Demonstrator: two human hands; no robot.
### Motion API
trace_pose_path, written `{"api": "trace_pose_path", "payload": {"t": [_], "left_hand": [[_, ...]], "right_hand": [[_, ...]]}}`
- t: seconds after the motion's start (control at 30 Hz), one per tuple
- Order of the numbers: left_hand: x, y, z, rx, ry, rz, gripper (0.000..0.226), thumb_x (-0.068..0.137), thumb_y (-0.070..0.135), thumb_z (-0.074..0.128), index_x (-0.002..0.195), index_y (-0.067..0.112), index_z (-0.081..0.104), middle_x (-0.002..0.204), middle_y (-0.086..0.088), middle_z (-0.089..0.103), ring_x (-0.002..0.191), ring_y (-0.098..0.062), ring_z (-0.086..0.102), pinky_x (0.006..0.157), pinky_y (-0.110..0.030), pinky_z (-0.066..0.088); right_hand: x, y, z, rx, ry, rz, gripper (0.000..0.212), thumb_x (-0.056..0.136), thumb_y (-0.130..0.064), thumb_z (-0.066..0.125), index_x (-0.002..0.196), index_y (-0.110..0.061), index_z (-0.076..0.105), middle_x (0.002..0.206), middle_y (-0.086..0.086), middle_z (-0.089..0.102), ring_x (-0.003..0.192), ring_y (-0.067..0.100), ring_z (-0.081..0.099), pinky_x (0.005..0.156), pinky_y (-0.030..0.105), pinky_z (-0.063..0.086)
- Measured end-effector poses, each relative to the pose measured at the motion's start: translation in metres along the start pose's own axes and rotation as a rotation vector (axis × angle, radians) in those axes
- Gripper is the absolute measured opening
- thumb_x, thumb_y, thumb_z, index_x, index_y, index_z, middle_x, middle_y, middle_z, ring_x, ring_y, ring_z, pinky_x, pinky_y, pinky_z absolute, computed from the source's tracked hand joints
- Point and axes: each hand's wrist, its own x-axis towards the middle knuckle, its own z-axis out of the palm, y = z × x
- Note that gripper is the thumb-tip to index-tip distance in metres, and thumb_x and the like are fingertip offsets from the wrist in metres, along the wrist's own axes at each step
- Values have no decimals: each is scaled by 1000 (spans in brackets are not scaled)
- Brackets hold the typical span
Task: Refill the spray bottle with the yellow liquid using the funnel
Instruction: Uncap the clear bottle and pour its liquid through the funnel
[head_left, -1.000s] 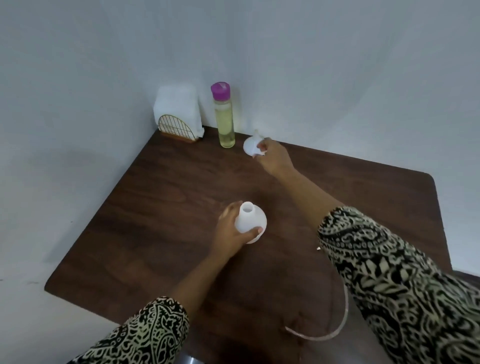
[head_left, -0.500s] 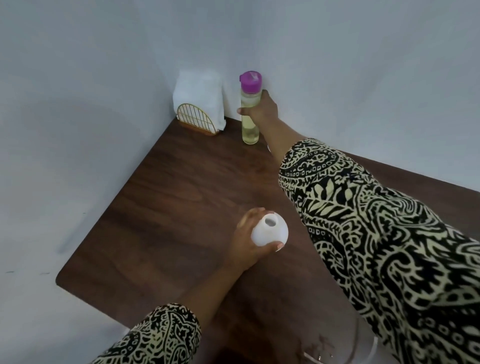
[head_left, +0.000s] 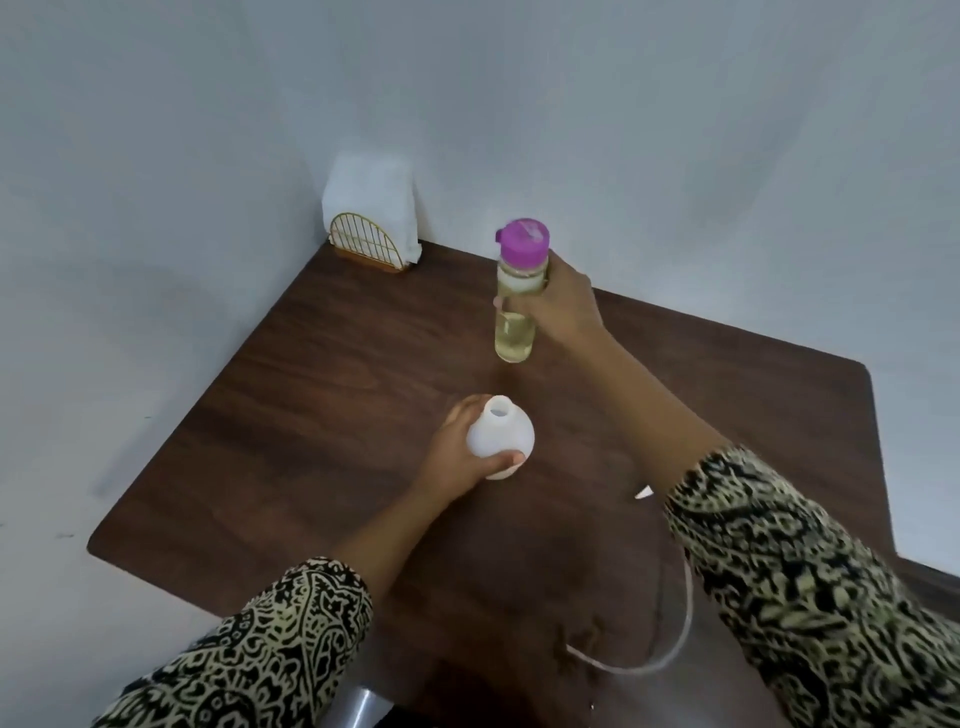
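Way off in the far-left corner, well beyond the left grip (head_left: 457, 457), sits a wire napkin holder (head_left: 371, 249) stuffed with white napkins. The left grip is wrapped round the belly of the white spray bottle (head_left: 501, 441), thumb across the front, holding it upright on the counter (head_left: 260, 415). The neck is open with nothing in it. Just beyond that, the right grip (head_left: 561, 306) is clamped on the upper half of the yellow liquid bottle (head_left: 514, 332), with the purple cap (head_left: 522, 241) on. I can't tell if its base touches the counter. Nearer me, by the right forearm, lie a thin clear tube (head_left: 670, 644) and a little white tip (head_left: 644, 492). There's 0 sign of the funnel. My take: seat the funnel in the neck first and keep the left grip low so nothing tips. Then open the cap with the bottle upright and tilt slowly, mouth right over the funnel.
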Motion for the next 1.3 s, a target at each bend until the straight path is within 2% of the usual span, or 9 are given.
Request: {"api": "trace_pose_path", "payload": {"t": [0.17,0.33,0.57,0.7,0.9,1.07,1.17,1.23,1.3], "left_hand": [[-11,0,-2,17,-31,-27,77,58,52,82,127,29,56,127,10,51,118,-12,50,99,-38,46],[-25,0,-2,27,-63,-40,80,56,55,82,128,31,54,128,9,51,117,-13,51,96,-42,50],[-28,-1,0,24,-73,-80,83,52,60,82,126,32,54,126,8,51,115,-15,53,95,-44,52],[-28,-1,0,25,-65,-81,84,53,59,82,127,31,54,127,7,51,115,-14,52,96,-44,51],[-29,-2,1,16,-46,-60,74,63,42,86,128,27,53,126,5,50,114,-15,51,92,-36,50],[-31,-1,2,-13,-38,-63,65,67,32,87,121,36,49,121,9,48,109,-10,49,83,-24,45],[-31,-3,2,-17,-26,-31,66,67,31,87,122,36,51,122,9,50,111,-10,50,85,-23,45],[-30,-5,2,-16,-21,-31,68,66,32,88,124,34,52,123,9,50,112,-11,50,87,-25,45],[-30,-5,3,-16,-12,-31,69,66,33,88,124,33,52,123,9,50,112,-10,50,87,-25,45]], "right_hand": [[-81,20,-38,0,39,33,51,65,-30,81,111,-21,61,100,-8,69,88,7,65,80,23,50],[-139,44,-48,63,80,95,44,66,-22,83,104,-26,60,93,-12,66,83,3,63,77,17,46],[-157,60,-37,76,91,114,48,62,-22,82,106,-22,62,94,-7,71,88,11,67,85,37,55],[-155,62,-35,72,111,111,49,62,-21,82,107,-21,61,94,-6,71,87,11,67,84,37,55],[-152,61,-36,82,70,116,58,66,-19,84,117,-22,56,103,-5,67,94,13,64,83,27,50],[-157,67,-34,124,84,104,65,67,-18,84,123,-21,53,111,-3,66,97,13,63,87,26,49],[-152,74,-47,112,-105,119,76,63,-19,85,129,-27,47,113,-6,65,102,12,63,90,28,49],[-144,79,-71,148,-297,143,82,66,-6,79,136,-21,39,122,-2,61,113,17,60,90,27,49],[-127,78,-99,43,-264,168,67,77,9,64,137,-12,41,128,3,57,113,18,56,82,18,48]]}}
